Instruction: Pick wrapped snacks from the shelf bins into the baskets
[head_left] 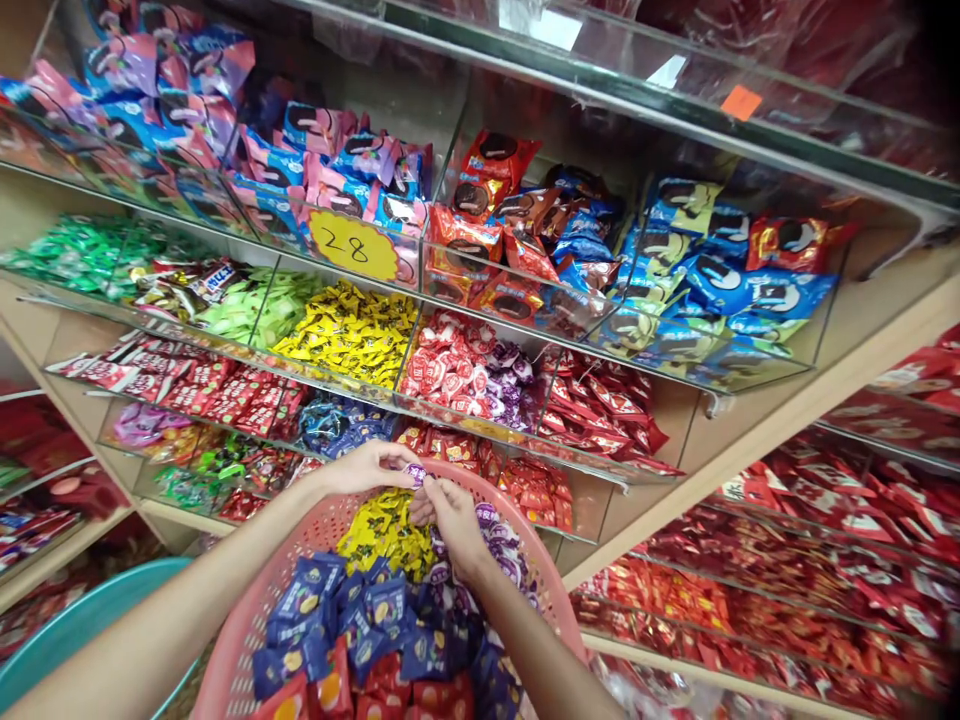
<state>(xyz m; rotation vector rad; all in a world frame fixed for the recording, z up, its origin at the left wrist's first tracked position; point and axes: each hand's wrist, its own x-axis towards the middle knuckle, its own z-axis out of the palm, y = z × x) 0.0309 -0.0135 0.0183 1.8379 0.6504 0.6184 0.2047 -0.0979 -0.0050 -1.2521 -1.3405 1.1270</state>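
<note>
A small purple-and-white wrapped candy (pixel 415 474) is pinched between my two hands. My left hand (pixel 373 467) reaches in from the left with thumb and fingertips closed on one side of it. On the other side, my right hand (pixel 450 515) has its thumb and forefinger closed on it. Both hands hover over the far part of a pink plastic basket (pixel 551 560). In the basket lie yellow candies (pixel 386 530), purple-and-white candies (pixel 504 535), dark blue packets (pixel 375 610) and red packets (pixel 386 680). My right forearm hides part of the contents.
Clear-fronted shelf bins ahead hold yellow candies (pixel 349 325), red-and-white candies (pixel 448 365), purple candies (pixel 512 385) and blue-pink biscuit packs (pixel 337 150). A yellow "28" tag (pixel 352 243) hangs above. A teal tub (pixel 82 620) stands at lower left. More stocked shelves (pixel 795 520) line the right.
</note>
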